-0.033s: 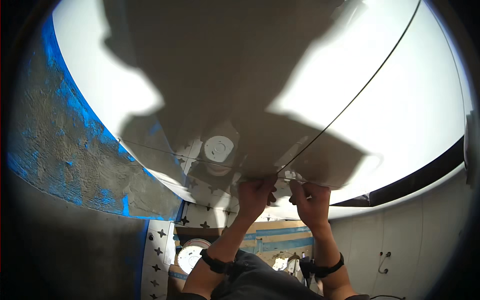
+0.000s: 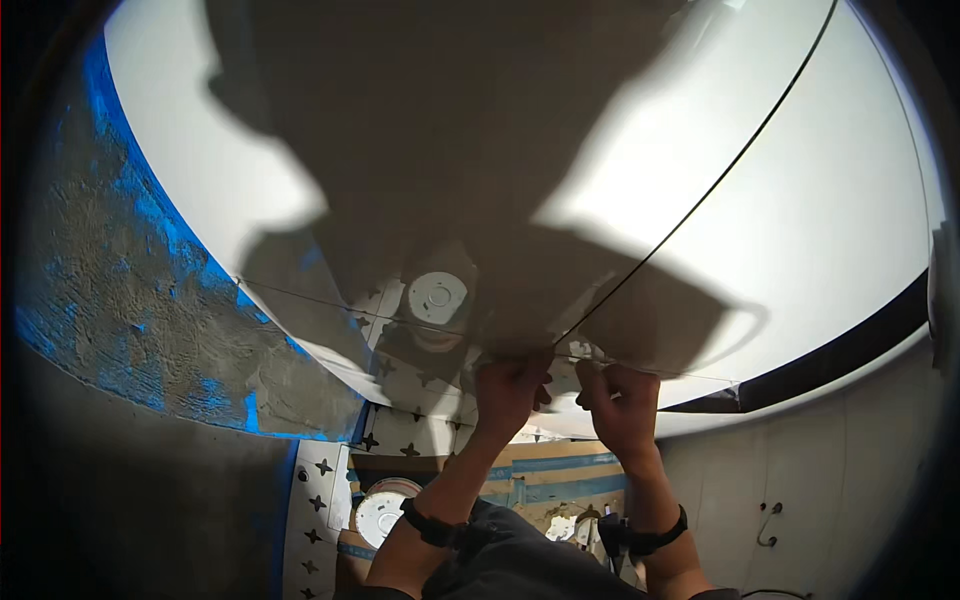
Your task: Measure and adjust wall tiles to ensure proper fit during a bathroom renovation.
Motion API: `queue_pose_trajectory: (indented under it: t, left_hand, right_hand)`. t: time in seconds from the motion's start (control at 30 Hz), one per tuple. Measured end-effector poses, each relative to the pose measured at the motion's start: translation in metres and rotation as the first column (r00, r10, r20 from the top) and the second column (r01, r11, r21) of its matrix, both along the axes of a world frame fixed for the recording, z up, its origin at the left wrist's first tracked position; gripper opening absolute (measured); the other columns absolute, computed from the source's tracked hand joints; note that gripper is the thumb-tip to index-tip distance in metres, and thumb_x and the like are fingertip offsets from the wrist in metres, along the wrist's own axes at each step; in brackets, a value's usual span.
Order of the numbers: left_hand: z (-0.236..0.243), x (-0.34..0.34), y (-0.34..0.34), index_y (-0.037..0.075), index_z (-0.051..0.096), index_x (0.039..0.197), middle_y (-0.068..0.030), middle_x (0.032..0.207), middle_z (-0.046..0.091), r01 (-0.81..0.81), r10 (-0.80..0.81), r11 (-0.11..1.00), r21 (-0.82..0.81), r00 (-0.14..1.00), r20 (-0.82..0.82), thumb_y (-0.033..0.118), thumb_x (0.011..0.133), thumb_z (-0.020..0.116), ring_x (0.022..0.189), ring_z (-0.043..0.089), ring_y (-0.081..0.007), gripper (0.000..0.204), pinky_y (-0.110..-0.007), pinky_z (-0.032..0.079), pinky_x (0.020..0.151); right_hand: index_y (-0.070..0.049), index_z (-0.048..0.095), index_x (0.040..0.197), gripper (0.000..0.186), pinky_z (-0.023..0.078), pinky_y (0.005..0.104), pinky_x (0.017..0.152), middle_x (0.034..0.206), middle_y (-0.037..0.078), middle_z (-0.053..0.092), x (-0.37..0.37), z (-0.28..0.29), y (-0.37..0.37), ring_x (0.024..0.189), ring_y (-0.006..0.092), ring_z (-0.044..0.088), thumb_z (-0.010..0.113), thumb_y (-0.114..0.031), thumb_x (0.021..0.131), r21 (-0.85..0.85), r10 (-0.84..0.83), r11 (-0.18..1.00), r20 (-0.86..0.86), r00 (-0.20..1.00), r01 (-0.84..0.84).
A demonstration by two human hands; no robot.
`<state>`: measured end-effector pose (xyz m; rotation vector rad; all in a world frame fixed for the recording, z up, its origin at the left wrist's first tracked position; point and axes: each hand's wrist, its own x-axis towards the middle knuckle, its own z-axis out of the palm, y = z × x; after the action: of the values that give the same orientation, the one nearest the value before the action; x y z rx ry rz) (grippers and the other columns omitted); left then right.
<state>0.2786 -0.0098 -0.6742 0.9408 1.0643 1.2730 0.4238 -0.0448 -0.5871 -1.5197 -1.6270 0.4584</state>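
Large glossy white wall tiles (image 2: pixel 760 260) fill the upper view, with a dark joint (image 2: pixel 690 212) running down between two of them. My left hand (image 2: pixel 508 398) is closed at the lower end of this joint, close to where it meets a thin cross joint. Just right of it my right hand (image 2: pixel 622 402) is also closed, thumb and fingers pressed together against or very near the tile face. What either hand pinches, if anything, is hidden or too small to name. Blurred reflections of the hands show in the gloss above them.
At left, a wall strip carries grey ridged mortar (image 2: pixel 150 300) over blue coating. Below lie a patterned tile floor (image 2: pixel 318 500), cardboard (image 2: pixel 565 465) with blue tape, and a white bucket (image 2: pixel 382 512). A dark gap (image 2: pixel 835 375) runs under the tiles at right, beside a pale wall with pipe fittings (image 2: pixel 768 525).
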Motion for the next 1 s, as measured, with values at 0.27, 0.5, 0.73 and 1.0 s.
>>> queue_pose_trajectory:
  t: [0.27, 0.5, 0.73, 1.0]
  left_hand:
    - [-0.033, -0.003, 0.011, -0.003, 0.075, 0.082, -0.0082, 0.064, 0.07, 0.003, 0.321, 0.758, 0.652, 0.869, -0.378, 0.042, 0.1, 0.071, 0.056, 0.068, -0.0132, 0.048, -0.03, 0.05, 0.05]
    - [0.004, -0.004, -0.004, 0.003, 0.062, 0.064, -0.0086, 0.058, 0.063, 0.056, -0.041, 0.996, 0.063, 0.976, -0.216, 0.023, 0.097, 0.063, 0.052, 0.06, -0.0159, 0.038, -0.034, 0.046, 0.052]
    - [-0.003, 0.002, -0.002, 0.004, 0.064, 0.07, -0.0103, 0.064, 0.067, 0.02, -0.025, 0.998, -0.054, 0.994, -0.107, 0.032, 0.101, 0.063, 0.055, 0.063, -0.0182, 0.041, -0.034, 0.047, 0.054]
    - [-0.033, 0.013, 0.006, 0.003, 0.067, 0.075, -0.0106, 0.066, 0.068, 0.039, -0.042, 0.998, -0.047, 0.997, -0.072, 0.037, 0.102, 0.064, 0.058, 0.066, -0.0206, 0.044, -0.035, 0.05, 0.056]
  right_hand:
    - [-0.001, 0.066, 0.071, 0.025, 0.046, 0.0295, 0.053, 0.059, 0.007, 0.062, -0.07, 0.011, -0.001, 0.056, 0.0106, 0.058, 0.078, -0.012, 0.089, 0.162, 0.284, 0.954, -0.211, 0.935, -0.253]
    - [-0.002, 0.065, 0.071, 0.026, 0.046, 0.0334, 0.053, 0.057, 0.01, 0.059, -0.147, 0.029, -0.001, 0.049, 0.0178, 0.054, 0.079, -0.017, 0.087, 0.129, 0.443, 0.897, -0.26, 0.858, -0.423]
    - [-0.001, 0.07, 0.075, 0.032, 0.053, 0.0378, 0.059, 0.064, 0.013, 0.067, -0.126, 0.012, 0.042, 0.056, 0.0214, 0.067, 0.073, -0.029, 0.09, 0.049, 0.23, 0.973, -0.229, 0.946, -0.224]
    - [-0.001, 0.068, 0.072, 0.03, 0.05, 0.0372, 0.055, 0.062, 0.013, 0.065, -0.115, 0.006, 0.043, 0.053, 0.0228, 0.065, 0.074, -0.026, 0.088, 0.09, 0.202, 0.978, -0.166, 0.965, -0.189]
